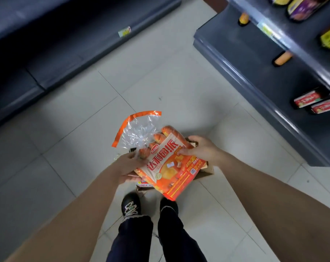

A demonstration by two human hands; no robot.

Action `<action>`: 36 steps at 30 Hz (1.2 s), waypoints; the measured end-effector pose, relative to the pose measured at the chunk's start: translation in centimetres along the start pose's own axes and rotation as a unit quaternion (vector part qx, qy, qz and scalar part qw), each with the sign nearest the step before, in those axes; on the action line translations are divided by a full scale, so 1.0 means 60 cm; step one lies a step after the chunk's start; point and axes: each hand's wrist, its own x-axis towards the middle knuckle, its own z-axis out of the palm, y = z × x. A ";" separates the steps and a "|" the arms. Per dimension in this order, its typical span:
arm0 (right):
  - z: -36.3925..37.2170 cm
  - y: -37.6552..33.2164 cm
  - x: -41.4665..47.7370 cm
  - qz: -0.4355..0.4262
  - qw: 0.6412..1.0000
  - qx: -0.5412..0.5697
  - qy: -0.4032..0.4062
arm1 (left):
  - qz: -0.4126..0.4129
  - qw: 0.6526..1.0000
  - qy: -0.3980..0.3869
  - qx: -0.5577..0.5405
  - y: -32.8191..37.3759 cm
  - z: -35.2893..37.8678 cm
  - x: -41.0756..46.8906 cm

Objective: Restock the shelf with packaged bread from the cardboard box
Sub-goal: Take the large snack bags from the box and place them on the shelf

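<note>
The floor (pixel 160 72) is made of big pale tiles, with dark shelves on both sides. The low shelf on the left (pixel 56 44) has a small yellow tag on its edge. The left hand (pixel 129 168) holds the left side of the bread bag (pixel 171 167), with its fingers curled round the edge near the crinkly clear top. The bag is orange and white with big letters on it. It is up in the air, just over the cardboard box (pixel 205 170) on the floor. The right hand (pixel 202 150) grips the bag's right side, thumb on top and fingers tucked behind. Below are two black shoes (pixel 131 205). The shelf on the right (pixel 255 72) has red packs (pixel 308 99) on it.
</note>
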 end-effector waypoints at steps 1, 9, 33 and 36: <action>-0.007 -0.018 -0.020 0.001 1.000 0.016 -0.016 | 0.004 1.000 -0.003 -0.003 0.012 -0.010 -0.026; -0.041 -0.178 -0.137 -0.050 0.997 0.060 -0.014 | 0.066 0.976 0.136 -0.155 0.093 -0.068 -0.185; 0.084 -0.722 -0.351 -0.233 0.947 0.179 0.126 | 0.346 0.909 0.182 -0.141 0.293 -0.449 -0.566; 0.093 -0.782 -0.370 -0.261 0.940 0.163 0.150 | 0.379 0.894 0.196 -0.137 0.324 -0.490 -0.609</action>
